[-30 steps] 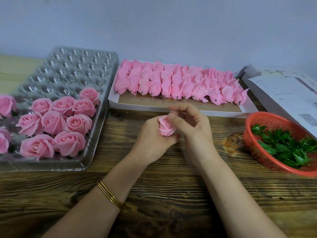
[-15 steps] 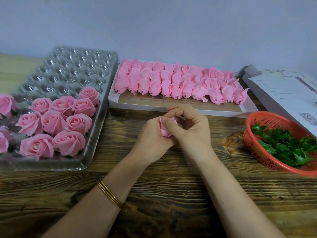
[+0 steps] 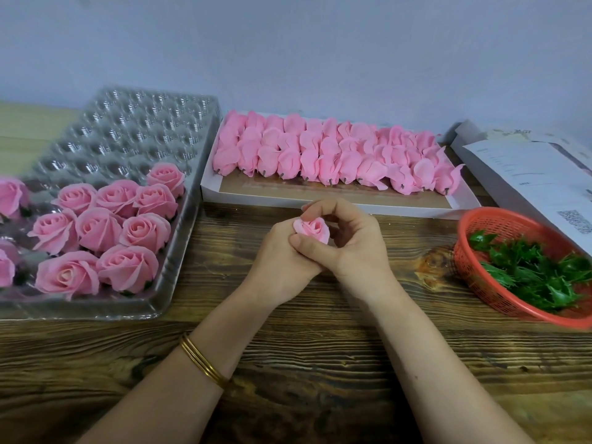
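Over the dark-grained wooden table [image 3: 320, 363], in front of the clear plastic dimpled tray [image 3: 134, 129] of opened blooms and the white cardboard box [image 3: 256, 203] of closed buds, your left hand [image 3: 278, 264] grips the small pink artificial rose [image 3: 312, 230] from below while your right hand [image 3: 355, 248] pinches its outer petals. Curl each petal outward lightly and evenly; a hard pull would likely tear it.

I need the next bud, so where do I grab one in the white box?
Pinch a front-row bud at its dark stub, coming from the near side: the stubs point toward you over the white box floor, while the petals look crushable.
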`<state>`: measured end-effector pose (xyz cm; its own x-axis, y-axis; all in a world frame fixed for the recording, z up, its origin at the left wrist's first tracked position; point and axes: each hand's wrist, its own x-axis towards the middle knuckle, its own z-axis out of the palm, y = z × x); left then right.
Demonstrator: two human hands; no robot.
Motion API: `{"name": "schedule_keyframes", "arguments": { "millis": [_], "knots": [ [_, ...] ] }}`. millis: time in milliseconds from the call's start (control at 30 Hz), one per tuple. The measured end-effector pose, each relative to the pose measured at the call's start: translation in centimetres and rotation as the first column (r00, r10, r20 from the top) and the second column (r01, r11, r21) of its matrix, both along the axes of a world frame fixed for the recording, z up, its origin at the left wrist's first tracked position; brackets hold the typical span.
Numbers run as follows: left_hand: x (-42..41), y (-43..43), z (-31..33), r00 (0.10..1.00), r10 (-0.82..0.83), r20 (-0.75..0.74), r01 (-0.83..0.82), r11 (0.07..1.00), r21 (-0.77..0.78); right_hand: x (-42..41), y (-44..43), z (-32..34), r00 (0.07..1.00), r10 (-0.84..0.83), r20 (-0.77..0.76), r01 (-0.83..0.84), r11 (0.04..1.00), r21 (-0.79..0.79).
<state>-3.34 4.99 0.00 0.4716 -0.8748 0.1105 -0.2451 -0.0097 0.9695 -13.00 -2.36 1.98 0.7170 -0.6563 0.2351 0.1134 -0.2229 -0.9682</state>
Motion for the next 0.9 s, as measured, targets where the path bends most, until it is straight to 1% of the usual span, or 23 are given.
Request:
{"name": "schedule_keyframes", "arguments": {
  "millis": [33,67,100,133,233,333,433,567,900],
  "knots": [
    [-0.1,0.0,0.0,1.0,-0.001,-0.013,0.001,1.0,-0.001,-0.1,-0.1,0.1,1.0,0.02,0.01,-0.02,0.998,0.067],
    [-0.1,0.0,0.1,1.0,0.002,-0.024,-0.002,1.0,-0.005,-0.3,-0.3,0.3,0.998,0.037,0.041,-0.043,0.985,0.165],
    [-0.2,-0.1,0.2,0.999,0.001,-0.034,-0.002,1.0,-0.012,-0.4,-0.5,0.5,0.996,0.041,0.083,-0.061,0.963,0.262],
    [-0.2,-0.1,0.2,0.999,0.001,-0.035,-0.001,1.0,-0.015,-0.5,-0.8,0.7,0.992,0.027,0.123,-0.066,0.943,0.326],
    [-0.4,-0.1,0.3,1.0,-0.026,-0.004,0.026,1.0,-0.005,-0.7,-1.4,1.1,0.983,-0.013,0.182,-0.063,0.913,0.404],
    [-0.6,0.0,0.5,0.998,-0.059,-0.033,0.059,0.998,-0.005,-0.6,-1.2,1.2,0.984,0.016,0.178,-0.088,0.91,0.404],
    [-0.8,0.1,0.9,0.994,-0.07,-0.079,0.069,0.997,-0.017,-0.7,-1.0,1.3,0.981,0.094,0.17,-0.153,0.913,0.378],
    [-0.9,0.3,1.3,0.99,-0.083,-0.118,0.083,0.997,-0.008,-1.0,-1.2,1.3,0.977,0.156,0.147,-0.2,0.911,0.361],
    [-0.9,0.5,1.7,0.976,-0.11,-0.186,0.112,0.994,0.001,-1.1,-1.3,1.5,0.973,0.192,0.125,-0.224,0.913,0.34]
  ]
}}
